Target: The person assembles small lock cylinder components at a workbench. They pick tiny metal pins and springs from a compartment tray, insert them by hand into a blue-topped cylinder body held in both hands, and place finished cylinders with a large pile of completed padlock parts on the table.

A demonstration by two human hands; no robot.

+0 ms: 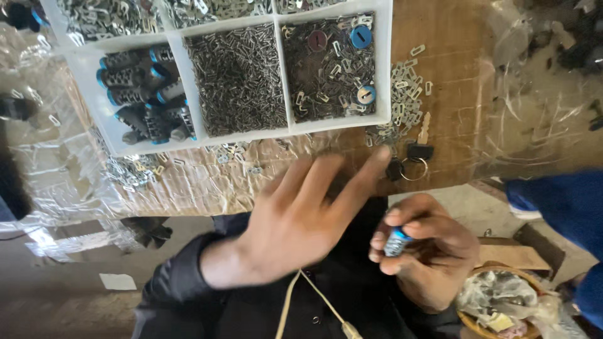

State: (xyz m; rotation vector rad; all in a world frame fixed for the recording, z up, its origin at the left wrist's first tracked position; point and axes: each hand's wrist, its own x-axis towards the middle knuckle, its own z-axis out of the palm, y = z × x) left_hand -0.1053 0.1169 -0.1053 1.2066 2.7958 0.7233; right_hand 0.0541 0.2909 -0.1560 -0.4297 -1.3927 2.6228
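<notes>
Blue-capped and dark-bodied, a small lock cylinder sits pinched in my right hand, fingers curled tight around it, at about four o'clock from the middle of my view; just beyond that hand, at five o'clock near the frame's corner, I see a woven basket stuffed with crumpled plastic; a cream cord hangs down my dark clothing at six o'clock. My left hand is spread wide with fingers apart, gripping nothing, its fingertips stretched toward one o'clock over the near edge of the desk; it is blurred. Just past those fingertips lies a bunch of keys on a ring, dark heads together, one pale key pointing away; beside them a loose scatter of small metal plates spreads at one o'clock. Further out, at eleven to twelve o'clock, rests a white compartment tray on crinkled clear plastic sheet; its left cell holds more blue-ended cylinders, the middle cell a heap of tiny metal pins, the right cell mixed plates and round blue discs. At three o'clock a blue sleeve of another person enters.
</notes>
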